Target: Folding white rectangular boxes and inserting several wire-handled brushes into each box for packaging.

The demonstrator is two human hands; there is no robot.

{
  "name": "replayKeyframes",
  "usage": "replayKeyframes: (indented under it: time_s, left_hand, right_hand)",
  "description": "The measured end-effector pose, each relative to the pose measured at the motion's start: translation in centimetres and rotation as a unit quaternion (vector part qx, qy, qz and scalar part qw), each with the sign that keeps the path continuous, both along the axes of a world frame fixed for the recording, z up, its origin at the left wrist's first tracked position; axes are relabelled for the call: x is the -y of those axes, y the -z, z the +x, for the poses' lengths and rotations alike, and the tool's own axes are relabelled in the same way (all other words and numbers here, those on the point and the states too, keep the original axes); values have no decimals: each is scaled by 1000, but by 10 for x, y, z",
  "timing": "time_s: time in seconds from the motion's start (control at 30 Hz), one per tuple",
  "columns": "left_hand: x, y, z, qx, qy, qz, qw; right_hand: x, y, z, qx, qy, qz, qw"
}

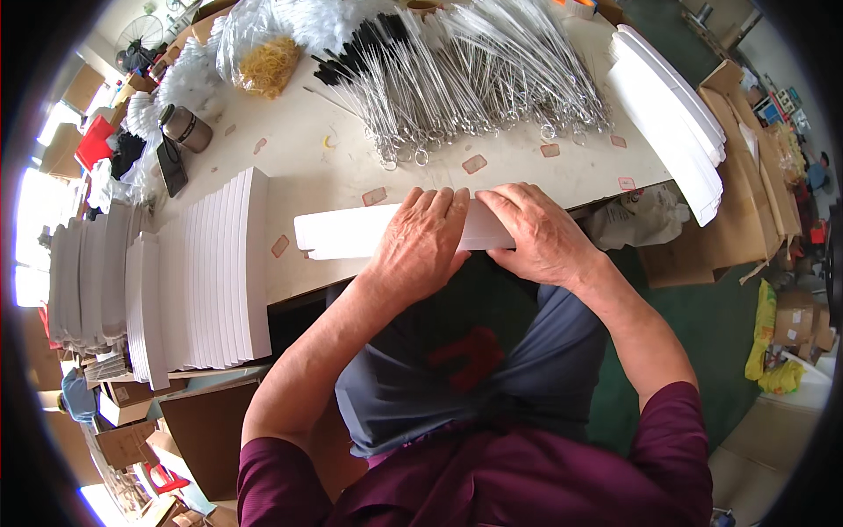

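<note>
A long, narrow white cardboard box [338, 234] lies crosswise at the front edge of the table, both my hands on it. My left hand [416, 239] grips its middle, fingers close together over the top and thumb at the near edge. At the box's right end, my right hand [543, 233] has its fingers over the far side and its thumb at the near side. The palms hide part of the box. To the left stands a row of similar white boxes [215, 272]. Flat white card pieces [672, 123] are stacked at the table's right.
Several wire-handled brushes [474, 79] with ring ends are heaped at the back of the table [307, 195]. Yellow rubber bands [266, 68], a grey bottle [186, 128] and a black phone [171, 167] lie back left. An open brown carton [738, 176] stands at right.
</note>
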State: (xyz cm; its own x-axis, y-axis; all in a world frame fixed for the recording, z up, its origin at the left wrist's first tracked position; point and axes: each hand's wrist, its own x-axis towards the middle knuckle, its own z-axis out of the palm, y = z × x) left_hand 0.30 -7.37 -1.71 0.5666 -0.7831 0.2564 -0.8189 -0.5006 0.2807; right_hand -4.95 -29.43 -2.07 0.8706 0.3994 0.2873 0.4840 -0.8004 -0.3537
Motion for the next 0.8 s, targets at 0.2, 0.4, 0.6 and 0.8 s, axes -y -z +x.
replayKeyframes:
  time_s: [0.2, 0.4, 0.6, 0.8]
  left_hand:
    - [-9, 7, 6, 15, -14, 3, 1000]
    - [-13, 12, 0, 34, -19, 20, 999]
    - [-6, 18, -2, 29, -32, 36, 998]
    - [-7, 13, -1, 62, -32, 29, 997]
  right_hand:
    - [8, 3, -3, -7, 16, 40, 999]
    - [23, 18, -4, -165, 115, 252, 947]
    - [12, 26, -8, -119, 114, 313, 935]
    - [-9, 24, -33, 53, 162, 158, 973]
